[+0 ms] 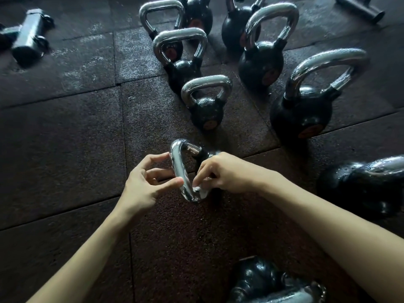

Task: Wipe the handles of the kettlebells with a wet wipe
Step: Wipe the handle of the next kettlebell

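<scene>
Chrome catches the light in the middle of my view: the shiny looped steel handle (179, 169) of a small black kettlebell (202, 154) lying tipped on the dark speckled rubber floor tiles (65, 149), its loop pointing toward me. My left hand (145, 182) sits on the handle's left side, fingers loosely spread and curled; the thumb tip and fingertips touch the outer bar lightly, not wrapped around it. My right hand (220, 173) is on the other side, fingers pinched closed on a small crumpled white wet wipe (200, 190), which is pressed against the lower inside curve of the loop. Most of the ball of this kettlebell is hidden behind my right hand.

Beyond it, standing upright, I see a small black kettlebell with a chrome handle (206, 101), and farther back a cluster of similar ones, including a medium one (180, 53) on the left and a taller one (265, 49) to the right. A large black kettlebell with a wide chrome handle (310, 99) stands at right. Another black kettlebell (360, 182) lies against the right edge, and one more (269, 283) shows at the bottom, near my right forearm. At upper left a dark hexagonal dumbbell (27, 38) lies on the floor, blurred.
</scene>
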Available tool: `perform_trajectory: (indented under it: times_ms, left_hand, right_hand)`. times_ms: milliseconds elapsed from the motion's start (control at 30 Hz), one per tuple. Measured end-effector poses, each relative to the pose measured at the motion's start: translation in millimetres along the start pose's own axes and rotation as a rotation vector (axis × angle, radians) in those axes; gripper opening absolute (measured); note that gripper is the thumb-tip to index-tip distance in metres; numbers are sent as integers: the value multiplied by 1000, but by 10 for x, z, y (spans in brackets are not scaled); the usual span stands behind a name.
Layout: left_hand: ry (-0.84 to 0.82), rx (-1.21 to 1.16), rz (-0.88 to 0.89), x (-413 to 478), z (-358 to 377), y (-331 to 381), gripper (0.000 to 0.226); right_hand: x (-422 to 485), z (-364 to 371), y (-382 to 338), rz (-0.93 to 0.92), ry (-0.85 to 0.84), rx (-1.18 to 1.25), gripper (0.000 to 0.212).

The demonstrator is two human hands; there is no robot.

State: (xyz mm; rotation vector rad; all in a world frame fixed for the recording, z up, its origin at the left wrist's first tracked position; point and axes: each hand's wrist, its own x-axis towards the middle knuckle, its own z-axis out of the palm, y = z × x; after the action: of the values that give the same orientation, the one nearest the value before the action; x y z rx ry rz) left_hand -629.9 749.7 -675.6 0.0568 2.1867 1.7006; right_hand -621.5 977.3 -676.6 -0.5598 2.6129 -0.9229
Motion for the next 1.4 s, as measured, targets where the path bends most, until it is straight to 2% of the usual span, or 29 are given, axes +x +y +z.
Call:
perform_trajectory:
  times_ms: [133,367,467,600,667,767,1000,1133,1233,1333,1400]
  left_hand:
    - [-3,45,28,-46,12,-18,62]
    - [-12,44,59,-70,53,50,59]
    - [0,35,78,-58,88,55,55]
    - [14,111,100,-14,51,36,58]
    - [25,132,96,5,34,31,59]
    - [34,147,105,17,47,48,57]
    - [34,190,99,22,80,90,57]
    - [18,170,110,15,109,118,56]
    - [-8,156,133,21,159,147,56]
    - [-46,194,185,78,213,246,54]
    - [-84,276,215,180,260,353,54]
  right_hand:
    - [2,88,-13,25,15,-56,19]
    - [1,315,-56,286,323,464,14]
    - [100,326,-64,365,475,518,16]
    - [-10,368,-101,387,457,622,16]
    - [-39,371,-119,381,495,626,15]
    - [63,315,-131,379,667,594,14]
    - [168,427,-93,310,908,297,12]
    - [118,413,-96,292,968,163,10]
    - [48,260,-107,266,929,207,10]
    - [-111,3,22,360,829,245,9]
    - [-272,-175,141,427,904,306,10]
